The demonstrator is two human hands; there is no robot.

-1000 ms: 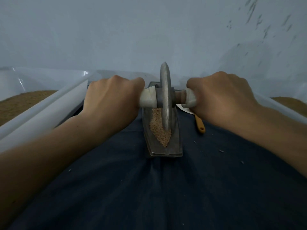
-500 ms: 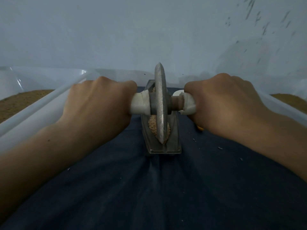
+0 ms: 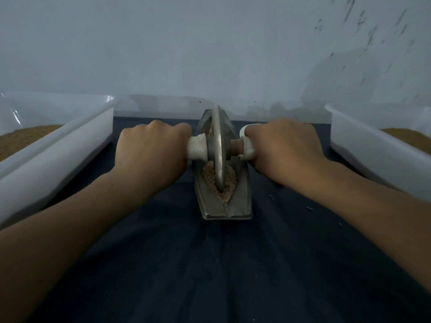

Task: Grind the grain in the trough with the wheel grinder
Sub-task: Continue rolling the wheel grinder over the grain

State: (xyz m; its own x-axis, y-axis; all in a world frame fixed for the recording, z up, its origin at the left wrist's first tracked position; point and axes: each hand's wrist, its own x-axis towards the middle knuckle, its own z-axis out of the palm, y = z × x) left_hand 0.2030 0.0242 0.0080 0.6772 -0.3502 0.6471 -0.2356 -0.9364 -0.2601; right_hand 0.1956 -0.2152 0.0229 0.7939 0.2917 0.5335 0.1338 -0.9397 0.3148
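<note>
Mid-frame, on the dark blue cloth [image 3: 210,264] over the counter, sits the metal trough [image 3: 242,206], its long axis running away from the person. Tan grain [image 3: 211,179] lies in its groove, heaped toward the near end. The wheel grinder [image 3: 218,145] stands upright on edge in the trough w/ its rim down in the grain.

The left hand [image 3: 149,148] is a fist wrapped round the white handle [image 3: 197,148] just left of the trough. The right hand [image 3: 284,145] grips the matching handle [image 3: 248,149] on the trough's right, knuckles up on both.

Left of the trough, a white plastic bin [image 3: 58,148] holds brown meal [image 3: 21,138]. A second bin [image 3: 373,145] is on the trough's right, also w/ brown contents [image 3: 405,134]. A few dark specks [image 3: 309,208] dot the cloth right of the trough. Behind it all is a pale grey wall [image 3: 186,43], scuffed at upper right.
</note>
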